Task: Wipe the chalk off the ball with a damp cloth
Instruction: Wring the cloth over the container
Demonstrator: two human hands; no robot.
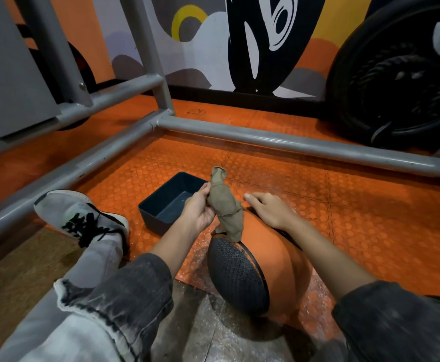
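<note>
One ball [287, 257], orange with a black textured panel facing the camera, lies on the orange studded mat [370, 205] between the person's forearms. Two hands are at work above it. The left hand [198, 209] is raised just over the ball's upper left, its fingers and thumb curled tight round the one tan cloth [226, 205]. The cloth is twisted into a rope that stands up past the fist, and its lower end touches the ball's top by the panel's edge. The right hand [271, 210] rests on the far top of the ball, fingers straight and close together. One dark rectangular tub [153, 223] sits just beyond the ball to the left. Farther left of the ball is one white shoe [78, 212] with black laces. A grey tube frame [292, 142] runs behind the ball, and one black tyre [396, 87] stands well beyond it to the right.
</note>
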